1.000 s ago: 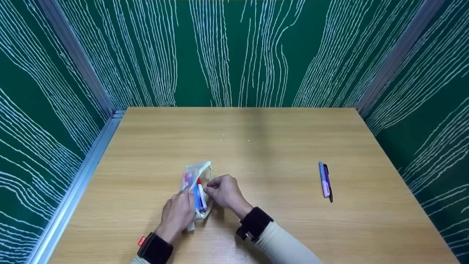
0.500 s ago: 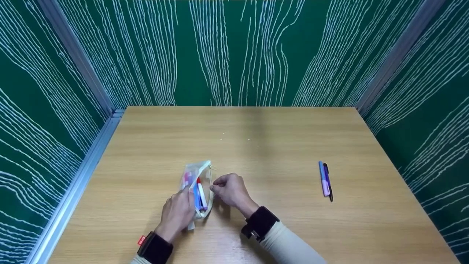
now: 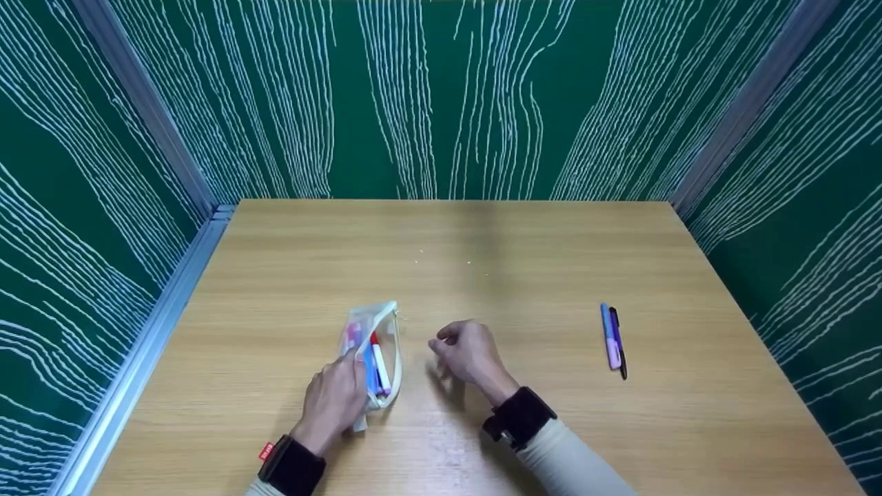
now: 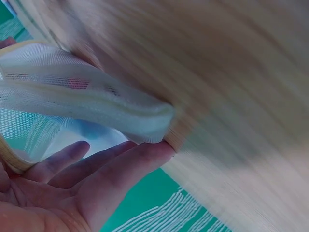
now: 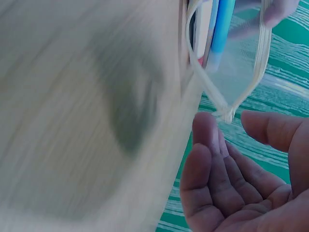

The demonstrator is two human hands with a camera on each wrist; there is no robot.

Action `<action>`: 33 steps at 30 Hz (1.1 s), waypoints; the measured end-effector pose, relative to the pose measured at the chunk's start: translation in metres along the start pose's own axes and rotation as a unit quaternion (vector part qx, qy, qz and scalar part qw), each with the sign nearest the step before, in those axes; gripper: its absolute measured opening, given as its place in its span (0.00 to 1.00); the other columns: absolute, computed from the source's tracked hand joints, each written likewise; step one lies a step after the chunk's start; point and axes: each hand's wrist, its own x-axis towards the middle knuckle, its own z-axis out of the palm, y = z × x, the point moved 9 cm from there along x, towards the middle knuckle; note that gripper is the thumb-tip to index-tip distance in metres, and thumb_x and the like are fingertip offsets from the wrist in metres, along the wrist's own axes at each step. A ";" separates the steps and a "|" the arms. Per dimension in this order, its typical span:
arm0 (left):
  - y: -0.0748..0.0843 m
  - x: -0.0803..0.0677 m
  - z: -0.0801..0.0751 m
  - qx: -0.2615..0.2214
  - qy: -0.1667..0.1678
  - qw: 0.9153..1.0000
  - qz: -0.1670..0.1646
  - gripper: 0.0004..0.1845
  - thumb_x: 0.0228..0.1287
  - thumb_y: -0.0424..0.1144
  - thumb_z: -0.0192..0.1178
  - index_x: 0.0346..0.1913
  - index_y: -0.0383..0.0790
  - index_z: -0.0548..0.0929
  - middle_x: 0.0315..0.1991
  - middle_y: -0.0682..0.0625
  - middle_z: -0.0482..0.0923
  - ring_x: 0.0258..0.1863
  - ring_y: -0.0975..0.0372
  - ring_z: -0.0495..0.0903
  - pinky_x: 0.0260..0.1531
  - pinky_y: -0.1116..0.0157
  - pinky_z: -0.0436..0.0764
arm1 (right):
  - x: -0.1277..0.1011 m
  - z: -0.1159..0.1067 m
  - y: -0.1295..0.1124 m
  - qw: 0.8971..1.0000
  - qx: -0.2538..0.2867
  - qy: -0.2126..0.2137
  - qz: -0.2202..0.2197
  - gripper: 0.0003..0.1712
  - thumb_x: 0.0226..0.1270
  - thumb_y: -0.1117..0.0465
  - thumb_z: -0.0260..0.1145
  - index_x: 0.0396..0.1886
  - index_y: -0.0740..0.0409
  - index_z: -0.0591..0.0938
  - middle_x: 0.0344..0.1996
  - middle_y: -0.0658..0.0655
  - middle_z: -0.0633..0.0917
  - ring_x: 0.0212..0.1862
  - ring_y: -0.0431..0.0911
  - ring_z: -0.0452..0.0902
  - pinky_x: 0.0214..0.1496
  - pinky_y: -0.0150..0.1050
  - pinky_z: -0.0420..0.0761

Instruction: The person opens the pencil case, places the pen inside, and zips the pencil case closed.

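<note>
A clear mesh pouch (image 3: pixel 379 327) with a cream zip edge lies on the wooden table (image 3: pixel 524 262), its mouth gaping. Inside it are several markers (image 3: pixel 377 365), red, blue and pink. My left hand (image 3: pixel 335 396) rests on the pouch's near left part with straight fingers. The left wrist view shows those fingers (image 4: pixel 111 166) against the pouch (image 4: pixel 87 101). My right hand (image 3: pixel 465 351) hovers just right of the pouch, loosely curled and holding nothing. In the right wrist view its palm (image 5: pixel 231 188) is bare below the open pouch (image 5: pixel 236 63).
A purple highlighter (image 3: pixel 609 339) and a black pen (image 3: pixel 619 344) lie side by side on the table's right. Green patterned walls close in the table on three sides, with a metal rail (image 3: pixel 148 337) along the left edge.
My right hand has let go of the pouch's zip edge and moved to the right, away from it. The left hand and the pouch have stayed in place.
</note>
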 end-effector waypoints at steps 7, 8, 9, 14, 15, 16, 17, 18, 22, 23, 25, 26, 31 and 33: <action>-0.002 0.000 0.001 -0.015 -0.014 1.000 -0.015 0.19 0.81 0.41 0.43 0.55 0.33 0.82 0.18 0.53 0.66 0.13 0.62 0.68 0.14 0.61 0.70 | 0.000 -0.036 0.024 0.999 -0.014 0.038 0.031 0.18 0.67 0.60 0.73 0.52 0.66 0.85 0.28 0.54 0.86 0.25 0.54 0.86 0.21 0.36 0.81; -0.002 0.000 0.002 -0.015 -0.016 1.000 -0.017 0.19 0.81 0.41 0.43 0.55 0.33 0.82 0.18 0.53 0.66 0.13 0.62 0.68 0.14 0.62 0.70 | 0.000 -0.041 0.027 0.998 -0.018 0.043 0.033 0.18 0.66 0.60 0.73 0.52 0.66 0.85 0.28 0.54 0.86 0.25 0.53 0.86 0.21 0.36 0.81; -0.003 0.000 0.002 -0.016 -0.019 1.000 -0.020 0.20 0.81 0.41 0.43 0.57 0.33 0.81 0.18 0.53 0.66 0.13 0.62 0.68 0.13 0.62 0.70 | 0.000 -0.047 0.030 0.998 -0.023 0.049 0.035 0.18 0.66 0.61 0.73 0.52 0.66 0.85 0.29 0.55 0.87 0.25 0.53 0.86 0.22 0.37 0.81; -0.002 0.000 0.002 -0.013 -0.016 1.000 -0.018 0.20 0.81 0.41 0.43 0.59 0.32 0.81 0.18 0.53 0.66 0.13 0.62 0.68 0.14 0.61 0.70 | 0.000 -0.076 0.046 0.994 -0.072 0.080 0.027 0.18 0.64 0.59 0.74 0.50 0.66 0.86 0.37 0.60 0.89 0.25 0.45 0.82 0.29 0.37 0.83; -0.002 0.000 0.002 -0.012 -0.014 1.000 -0.017 0.20 0.81 0.41 0.44 0.60 0.32 0.81 0.18 0.53 0.66 0.13 0.62 0.68 0.14 0.61 0.70 | 0.000 -0.082 0.049 0.993 -0.082 0.085 0.028 0.19 0.64 0.58 0.75 0.50 0.66 0.87 0.38 0.61 0.89 0.26 0.44 0.82 0.29 0.37 0.83; -0.002 0.000 0.002 -0.010 -0.012 1.000 -0.015 0.20 0.81 0.41 0.44 0.60 0.32 0.81 0.18 0.53 0.66 0.13 0.62 0.69 0.14 0.61 0.70 | 0.000 -0.087 0.052 0.992 -0.091 0.089 0.027 0.19 0.64 0.58 0.75 0.49 0.66 0.87 0.39 0.62 0.89 0.26 0.44 0.82 0.30 0.37 0.83; -0.002 0.000 0.002 -0.010 -0.012 1.000 -0.015 0.21 0.81 0.41 0.44 0.60 0.32 0.81 0.18 0.52 0.67 0.14 0.61 0.69 0.14 0.60 0.71 | -0.001 -0.092 0.055 0.990 -0.101 0.094 0.026 0.19 0.64 0.57 0.75 0.49 0.66 0.87 0.39 0.62 0.89 0.27 0.44 0.82 0.31 0.38 0.83; -0.003 0.000 0.002 -0.010 -0.012 1.000 -0.016 0.21 0.81 0.40 0.44 0.61 0.32 0.80 0.18 0.52 0.67 0.14 0.61 0.69 0.15 0.60 0.71 | -0.001 -0.098 0.057 0.988 -0.114 0.099 0.025 0.20 0.64 0.57 0.75 0.49 0.66 0.87 0.40 0.62 0.89 0.28 0.44 0.82 0.32 0.38 0.83; -0.002 0.001 0.000 -0.006 -0.004 1.000 -0.011 0.20 0.80 0.40 0.45 0.59 0.32 0.81 0.19 0.50 0.70 0.15 0.60 0.71 0.16 0.58 0.74 | -0.002 -0.119 0.063 0.981 -0.151 0.120 0.019 0.21 0.64 0.56 0.74 0.49 0.67 0.87 0.41 0.65 0.89 0.32 0.49 0.85 0.36 0.44 0.85; -0.002 0.001 -0.001 -0.005 -0.001 1.000 -0.009 0.19 0.80 0.39 0.45 0.58 0.32 0.82 0.20 0.49 0.72 0.15 0.59 0.72 0.16 0.57 0.75 | -0.002 -0.125 0.064 0.978 -0.164 0.125 0.017 0.21 0.64 0.55 0.74 0.49 0.67 0.87 0.41 0.66 0.89 0.33 0.50 0.86 0.38 0.46 0.85; 0.000 0.002 -0.002 -0.001 0.007 1.000 -0.005 0.17 0.79 0.38 0.46 0.54 0.32 0.83 0.22 0.46 0.74 0.16 0.57 0.74 0.17 0.55 0.76 | -0.002 -0.135 0.067 0.974 -0.183 0.134 0.015 0.22 0.64 0.54 0.73 0.50 0.67 0.87 0.43 0.68 0.88 0.36 0.54 0.86 0.41 0.50 0.85; 0.000 0.002 -0.002 0.001 0.011 1.000 -0.002 0.17 0.78 0.38 0.46 0.52 0.33 0.83 0.22 0.45 0.75 0.17 0.57 0.74 0.17 0.54 0.76 | -0.002 -0.141 0.068 0.971 -0.193 0.138 0.013 0.22 0.65 0.54 0.72 0.49 0.68 0.86 0.43 0.69 0.88 0.37 0.57 0.87 0.42 0.52 0.84; 0.000 0.002 -0.001 0.001 0.007 1.000 -0.005 0.19 0.79 0.39 0.46 0.57 0.31 0.82 0.22 0.46 0.75 0.17 0.57 0.74 0.18 0.54 0.77 | -0.004 -0.167 0.079 0.956 -0.247 0.158 0.014 0.23 0.65 0.54 0.71 0.49 0.69 0.86 0.46 0.72 0.87 0.45 0.64 0.85 0.50 0.58 0.81; -0.001 0.001 0.000 0.001 0.003 1.000 -0.006 0.20 0.79 0.39 0.46 0.60 0.29 0.81 0.23 0.46 0.75 0.17 0.58 0.73 0.18 0.55 0.76 | -0.006 -0.177 0.084 0.949 -0.268 0.168 0.017 0.21 0.65 0.54 0.71 0.47 0.69 0.86 0.44 0.72 0.87 0.45 0.65 0.84 0.48 0.58 0.81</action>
